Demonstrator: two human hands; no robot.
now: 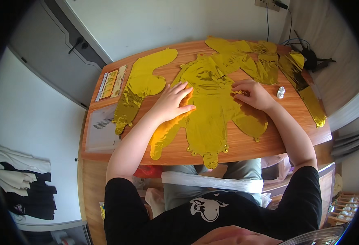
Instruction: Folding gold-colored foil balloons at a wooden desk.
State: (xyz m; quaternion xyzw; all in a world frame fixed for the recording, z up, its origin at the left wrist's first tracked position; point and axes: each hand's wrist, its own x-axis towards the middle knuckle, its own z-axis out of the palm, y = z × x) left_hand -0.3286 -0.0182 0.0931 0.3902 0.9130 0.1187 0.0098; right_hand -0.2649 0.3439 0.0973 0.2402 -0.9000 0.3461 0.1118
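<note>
The wooden table [173, 149] is the biggest thing. A large, wrinkly gold foil shape [208, 106] lies in its middle, in front of the person. A smaller gold foil piece [147, 75] lies to the left. The left hand [173, 102] rests on the big shape's left side, fingers spread. The right hand [253, 94] bends its fingers at the other side; whether they pinch foil, one cannot tell. The hands are apart. Soft, flat palms should smooth it best; hard tugs might rip it. A little white lump [280, 92] sits farther right.
</note>
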